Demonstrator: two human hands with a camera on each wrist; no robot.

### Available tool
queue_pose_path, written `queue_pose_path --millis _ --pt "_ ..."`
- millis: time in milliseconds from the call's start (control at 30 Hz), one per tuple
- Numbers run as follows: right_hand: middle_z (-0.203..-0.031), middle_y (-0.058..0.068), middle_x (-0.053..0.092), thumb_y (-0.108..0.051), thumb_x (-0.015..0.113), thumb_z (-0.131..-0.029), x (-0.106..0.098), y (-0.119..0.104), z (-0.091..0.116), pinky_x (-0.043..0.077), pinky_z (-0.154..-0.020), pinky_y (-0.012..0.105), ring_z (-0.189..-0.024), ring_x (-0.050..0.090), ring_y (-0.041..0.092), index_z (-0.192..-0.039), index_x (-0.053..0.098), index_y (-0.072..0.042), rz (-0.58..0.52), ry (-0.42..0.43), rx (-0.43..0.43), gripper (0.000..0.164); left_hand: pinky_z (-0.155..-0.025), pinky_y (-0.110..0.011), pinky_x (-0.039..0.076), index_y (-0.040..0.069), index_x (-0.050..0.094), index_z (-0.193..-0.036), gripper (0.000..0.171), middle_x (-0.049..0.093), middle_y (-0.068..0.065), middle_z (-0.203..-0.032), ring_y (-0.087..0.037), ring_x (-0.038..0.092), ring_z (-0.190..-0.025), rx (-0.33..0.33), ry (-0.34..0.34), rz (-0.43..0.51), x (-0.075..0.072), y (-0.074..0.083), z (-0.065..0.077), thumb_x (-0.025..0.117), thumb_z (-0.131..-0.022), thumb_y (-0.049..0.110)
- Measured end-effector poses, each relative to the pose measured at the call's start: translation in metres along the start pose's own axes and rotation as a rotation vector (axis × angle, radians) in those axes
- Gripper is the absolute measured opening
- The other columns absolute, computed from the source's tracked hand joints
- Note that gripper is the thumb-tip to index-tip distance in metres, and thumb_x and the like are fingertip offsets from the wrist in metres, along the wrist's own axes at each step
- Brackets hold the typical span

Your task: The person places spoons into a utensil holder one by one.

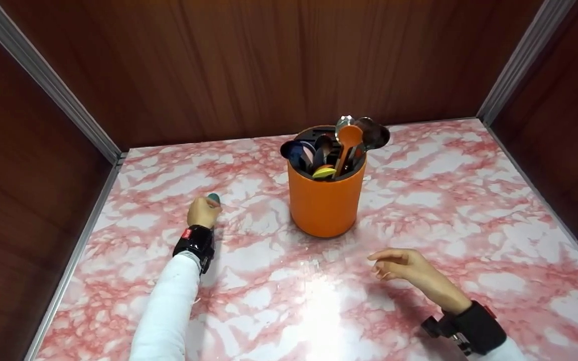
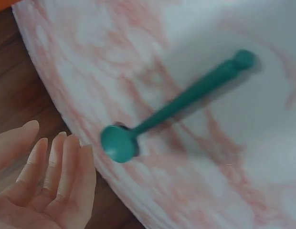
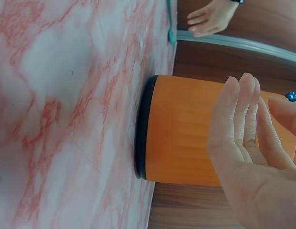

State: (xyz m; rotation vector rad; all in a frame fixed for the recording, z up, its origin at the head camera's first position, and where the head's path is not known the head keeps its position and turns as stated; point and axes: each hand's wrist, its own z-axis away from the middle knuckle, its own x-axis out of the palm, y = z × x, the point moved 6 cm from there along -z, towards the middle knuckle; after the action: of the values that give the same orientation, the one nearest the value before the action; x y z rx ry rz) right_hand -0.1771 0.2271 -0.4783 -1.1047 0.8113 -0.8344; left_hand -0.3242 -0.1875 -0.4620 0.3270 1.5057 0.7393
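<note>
A teal-green spoon (image 2: 181, 102) with a round bowl lies on the marbled table in the left wrist view. My left hand (image 2: 52, 186) is beside its bowl end, fingers extended and nothing in them. From the head view that same left hand (image 1: 202, 211) hides most of the spoon, and only a rounded green end (image 1: 213, 198) shows past the fingers. My right hand (image 1: 394, 265) hovers over the table to the front right of an orange utensil holder (image 1: 325, 208), its fingers loosely bent and holding nothing. The holder stands upright, filled with several spoons (image 1: 349, 136).
Pink-and-white marbled tabletop (image 1: 259, 210) stretches between both hands and around the holder. Brown wood-grain panels (image 1: 249, 65) wall in the back and sides, with metal edge strips at the corners. A bright glare lies on the table's front middle.
</note>
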Motion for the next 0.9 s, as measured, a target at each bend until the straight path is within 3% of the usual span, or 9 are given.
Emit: queue_pose_path --millis 400,567,767,900 --pt "-0.106 0.002 0.063 -0.023 0.051 -0.095 -0.002 0.008 0.002 0.054 -0.086 0.026 -0.095 0.061 0.009 -0.124 0.051 0.006 -0.035 0.002 0.026 0.042 -0.082 -0.049 0.052 -0.005 0.066 -0.093 0.023 0.066 -0.025 -0.101 -0.041 0.062 -0.096 -0.032 0.009 -0.060 0.013 -0.034 -0.008 0.053 -0.079 0.007" --pt "-0.107 0.006 0.063 -0.024 0.052 -0.094 -0.003 0.009 0.004 0.054 -0.087 0.027 -0.095 0.062 0.011 -0.124 0.050 0.007 -0.028 0.012 0.031 0.044 -0.082 -0.049 0.051 -0.006 0.063 -0.092 0.021 0.064 -0.025 -0.101 -0.040 0.061 -0.096 -0.080 0.013 -0.064 0.020 -0.046 -0.009 0.055 -0.078 0.008" --pt "-0.104 0.004 0.063 -0.025 0.052 -0.094 -0.003 0.011 0.007 0.054 -0.089 0.032 -0.098 0.063 0.019 -0.125 0.050 0.006 -0.033 0.020 0.052 0.044 -0.071 -0.048 0.050 0.000 0.054 -0.071 0.013 0.063 -0.021 -0.084 -0.037 0.061 -0.085 -0.114 0.044 -0.070 0.024 -0.053 -0.011 0.056 -0.079 0.010" --pt "-0.103 0.002 0.063 -0.025 0.052 -0.095 -0.003 0.012 0.008 0.054 -0.089 0.033 -0.099 0.063 0.021 -0.126 0.049 0.007 -0.040 0.016 0.057 0.045 -0.074 -0.049 0.051 -0.003 0.061 -0.078 0.012 0.066 -0.023 -0.089 -0.039 0.062 -0.088 -0.115 0.052 -0.066 0.026 -0.055 -0.011 0.058 -0.079 0.008"
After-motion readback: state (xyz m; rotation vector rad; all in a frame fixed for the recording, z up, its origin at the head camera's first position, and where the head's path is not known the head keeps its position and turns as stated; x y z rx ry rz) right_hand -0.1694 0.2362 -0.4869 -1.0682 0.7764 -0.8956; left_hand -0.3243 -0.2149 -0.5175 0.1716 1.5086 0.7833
